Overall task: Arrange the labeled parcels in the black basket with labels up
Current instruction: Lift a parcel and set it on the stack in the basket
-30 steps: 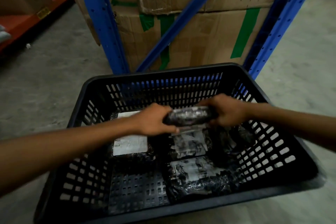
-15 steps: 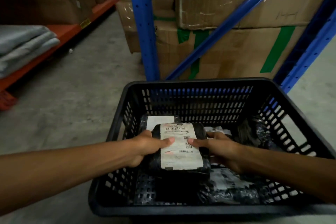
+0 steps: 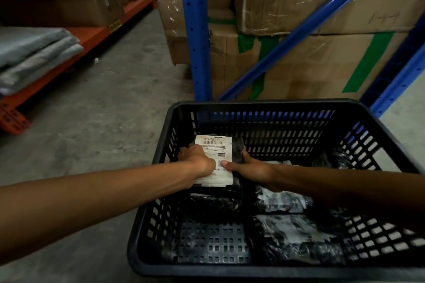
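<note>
A black slatted basket [image 3: 264, 104] stands on the concrete floor in front of me. At its far left lies a black parcel [image 3: 236, 148] with its white label facing up. My left hand [image 3: 200, 159] presses on the label's left side and my right hand [image 3: 248, 166] grips the parcel's right edge. Two more black parcels with white labels up lie at the right, one in the middle [image 3: 285, 201] and one near the front [image 3: 296, 234]. Another dark wrapped parcel [image 3: 333, 158] sits at the far right wall.
Blue rack uprights [image 3: 195, 30] and taped cardboard boxes [image 3: 310, 64] stand right behind the basket. An orange shelf [image 3: 92, 34] at the left holds folded grey cloth [image 3: 34, 53]. Bare basket floor [image 3: 213, 241] shows at the front left.
The parcel was turned from edge-on to label up, then moved with both hands to the basket's far left and lowered. My view has shifted left.
</note>
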### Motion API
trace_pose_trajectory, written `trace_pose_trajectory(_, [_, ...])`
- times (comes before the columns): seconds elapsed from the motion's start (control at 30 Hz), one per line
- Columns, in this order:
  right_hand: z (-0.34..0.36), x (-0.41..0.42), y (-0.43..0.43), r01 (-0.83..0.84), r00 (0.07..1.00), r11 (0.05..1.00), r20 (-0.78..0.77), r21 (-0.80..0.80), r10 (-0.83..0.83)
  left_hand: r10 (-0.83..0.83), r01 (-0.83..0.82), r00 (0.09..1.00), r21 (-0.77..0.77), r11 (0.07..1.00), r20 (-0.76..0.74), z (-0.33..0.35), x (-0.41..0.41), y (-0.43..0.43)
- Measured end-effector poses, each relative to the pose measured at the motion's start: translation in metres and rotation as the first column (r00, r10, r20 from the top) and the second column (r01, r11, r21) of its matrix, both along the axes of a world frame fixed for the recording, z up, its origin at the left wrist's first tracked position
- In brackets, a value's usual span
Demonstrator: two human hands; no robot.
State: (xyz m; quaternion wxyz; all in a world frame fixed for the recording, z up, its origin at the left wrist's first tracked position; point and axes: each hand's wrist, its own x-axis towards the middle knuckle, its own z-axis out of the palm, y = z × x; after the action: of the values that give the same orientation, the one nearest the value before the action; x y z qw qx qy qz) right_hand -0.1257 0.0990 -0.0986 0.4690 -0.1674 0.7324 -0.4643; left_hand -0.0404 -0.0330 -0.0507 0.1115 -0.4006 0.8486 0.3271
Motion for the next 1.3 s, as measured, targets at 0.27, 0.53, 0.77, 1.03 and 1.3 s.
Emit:
trace_pose_trajectory(0.27, [-0.009,-0.045,0.095,-0.016,0.801,0.927,-0.551,0.374,0.236,-0.711,0.661,0.681,-0.271,0.700,-0.175,-0.016,0.010,0.066])
trace_pose_trajectory(0.53, [-0.052,-0.040,0.156,-0.254,0.146,0.375,-0.348,0.892,0.926,-0.752,0.882,0.464,-0.165,0.441,0.468,-0.089,-0.038,0.131])
trace_pose_trajectory(0.77, [-0.086,-0.041,0.143,-0.121,0.124,0.455,-0.442,0.882,0.889,-0.735,0.889,0.444,-0.350,0.294,0.511,-0.119,-0.046,0.118])
trace_pose_trajectory(1.03, [-0.037,-0.070,0.142,-0.252,0.200,0.505,-0.466,0.825,0.862,-0.731,0.821,0.571,-0.269,0.504,0.374,-0.082,-0.057,0.122])
trace_pose_trajectory(1.3, [0.084,-0.114,0.178,-0.200,0.972,0.970,-0.093,0.138,0.214,-0.409,0.480,0.868,0.266,0.836,-0.280,0.028,-0.075,0.076])
